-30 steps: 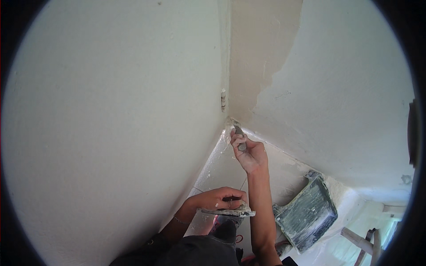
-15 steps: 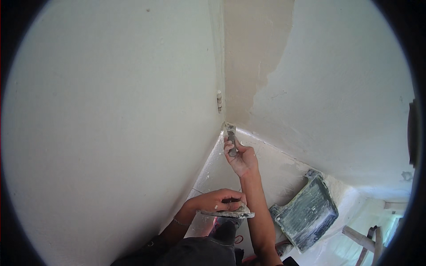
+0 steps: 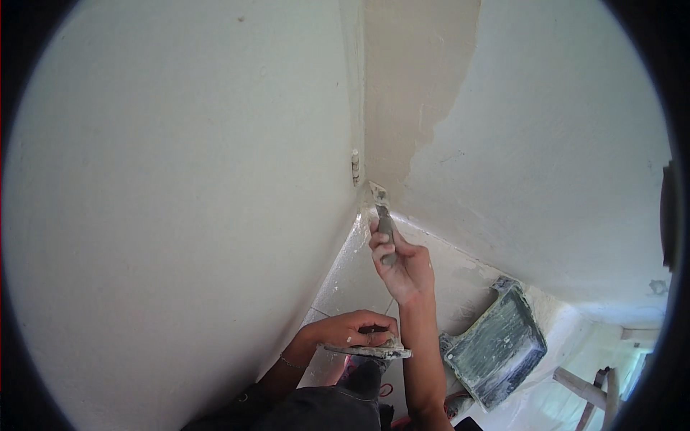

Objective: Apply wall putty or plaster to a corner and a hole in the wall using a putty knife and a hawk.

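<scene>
My right hand point(image 3: 406, 264) is closed around the handle of a putty knife point(image 3: 385, 224), pointed away from me. Its plaster-smeared blade is at the bottom of the corner, against the lower edge of a beige damp-looking strip point(image 3: 413, 93) on the right wall. Nearer to me, my left hand point(image 3: 352, 329) grips a flat plastering trowel point(image 3: 372, 353), seen nearly edge-on and crusted with white plaster. The trowel is held level beside my right forearm; its handle is mostly hidden by my fingers.
A large white panel point(image 3: 180, 187) fills the left side, with a hinge point(image 3: 355, 167) near the corner. On the pale floor at right lies a plaster-stained, dark green tray point(image 3: 499, 345). Beyond it stands a wooden frame point(image 3: 581, 388). A white wall point(image 3: 546, 158) rises behind.
My right hand has shifted slightly right and toward me, and the putty knife is now more tilted, its blade higher up the wall. The left hand and trowel have barely moved.
</scene>
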`<action>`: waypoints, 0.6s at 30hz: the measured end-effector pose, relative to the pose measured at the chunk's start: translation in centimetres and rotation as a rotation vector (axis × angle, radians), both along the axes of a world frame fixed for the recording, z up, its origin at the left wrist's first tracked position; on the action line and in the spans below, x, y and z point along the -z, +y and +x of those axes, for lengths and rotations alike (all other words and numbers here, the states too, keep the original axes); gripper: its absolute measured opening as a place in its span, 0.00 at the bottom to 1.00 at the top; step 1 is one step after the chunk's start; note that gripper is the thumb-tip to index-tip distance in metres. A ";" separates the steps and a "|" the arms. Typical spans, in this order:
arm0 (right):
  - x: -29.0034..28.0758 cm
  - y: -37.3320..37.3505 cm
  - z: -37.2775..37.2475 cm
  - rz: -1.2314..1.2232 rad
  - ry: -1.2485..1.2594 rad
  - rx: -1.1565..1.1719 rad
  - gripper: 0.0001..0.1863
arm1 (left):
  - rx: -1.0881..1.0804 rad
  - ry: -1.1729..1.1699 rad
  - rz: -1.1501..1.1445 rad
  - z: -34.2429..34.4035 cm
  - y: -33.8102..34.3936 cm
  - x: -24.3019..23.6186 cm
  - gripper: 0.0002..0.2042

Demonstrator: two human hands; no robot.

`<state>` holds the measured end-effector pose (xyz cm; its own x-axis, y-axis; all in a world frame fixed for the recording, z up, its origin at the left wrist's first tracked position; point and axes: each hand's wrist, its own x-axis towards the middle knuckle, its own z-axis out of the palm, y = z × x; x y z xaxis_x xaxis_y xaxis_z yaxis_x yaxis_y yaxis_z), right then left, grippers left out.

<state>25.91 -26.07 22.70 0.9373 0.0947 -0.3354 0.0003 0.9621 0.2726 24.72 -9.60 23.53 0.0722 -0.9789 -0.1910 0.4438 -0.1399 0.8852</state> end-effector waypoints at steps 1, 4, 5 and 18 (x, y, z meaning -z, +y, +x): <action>0.1 -0.3 -0.8 -0.004 0.002 0.007 0.25 | 0.022 -0.009 -0.008 0.1 -0.4 -0.1 0.13; 1.4 -0.1 -2.0 -0.096 0.036 -0.006 0.24 | 0.043 0.006 0.000 0.1 0.1 0.1 0.13; 2.7 -0.3 -2.1 -0.094 0.096 -0.020 0.23 | 0.053 0.034 0.008 0.0 -0.1 0.1 0.13; -0.7 -2.4 -0.2 0.035 0.167 0.005 0.22 | 0.034 0.012 0.006 0.0 0.2 0.2 0.14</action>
